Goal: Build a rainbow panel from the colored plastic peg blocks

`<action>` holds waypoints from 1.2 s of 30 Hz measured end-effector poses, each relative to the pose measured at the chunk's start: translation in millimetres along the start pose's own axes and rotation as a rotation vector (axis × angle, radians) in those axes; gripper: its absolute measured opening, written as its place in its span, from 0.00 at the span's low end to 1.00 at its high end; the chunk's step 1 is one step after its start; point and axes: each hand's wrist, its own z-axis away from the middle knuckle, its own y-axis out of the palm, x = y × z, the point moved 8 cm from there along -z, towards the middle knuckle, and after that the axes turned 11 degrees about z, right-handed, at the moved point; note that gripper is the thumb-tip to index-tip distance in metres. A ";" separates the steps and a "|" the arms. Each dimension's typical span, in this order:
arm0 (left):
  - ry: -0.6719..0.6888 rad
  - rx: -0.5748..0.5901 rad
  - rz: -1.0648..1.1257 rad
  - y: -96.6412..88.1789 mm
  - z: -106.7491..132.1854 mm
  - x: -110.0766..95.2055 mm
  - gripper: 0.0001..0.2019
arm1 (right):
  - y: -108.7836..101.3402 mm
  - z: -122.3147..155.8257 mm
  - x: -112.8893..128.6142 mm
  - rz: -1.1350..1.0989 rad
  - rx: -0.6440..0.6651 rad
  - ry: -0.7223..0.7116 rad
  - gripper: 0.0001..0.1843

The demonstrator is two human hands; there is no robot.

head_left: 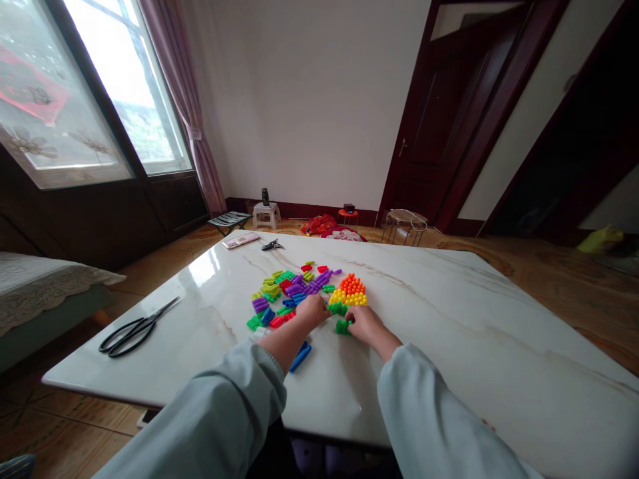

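Observation:
On the white marble table lies a flat build of plastic peg blocks, with orange on top, then yellow, then green rows. My left hand is curled against the green row's left end, fingers closed on a green piece. My right hand pinches a small green block just below the build. A loose heap of coloured blocks spreads to the left of my left hand. A blue block lies beside my left forearm.
Black scissors lie near the table's left edge. A pink phone and keys sit at the far edge. Small stools, a wire stool and a dark door stand beyond. A bed is at left.

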 end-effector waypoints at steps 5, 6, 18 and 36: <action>-0.009 -0.010 0.068 -2.7 1.7 3.9 0.08 | 5.0 -7.4 9.2 -0.024 -0.069 -0.030 0.14; -0.009 -0.008 0.083 -3.3 1.4 5.5 0.07 | 4.7 -8.3 10.2 -0.031 -0.082 -0.029 0.14; -0.077 0.242 0.290 12.9 -1.8 24.2 0.08 | -11.7 11.2 14.3 0.069 0.080 0.012 0.07; -0.091 0.307 0.310 15.1 7.5 15.1 0.23 | -3.2 9.4 33.9 0.110 0.091 -0.080 0.18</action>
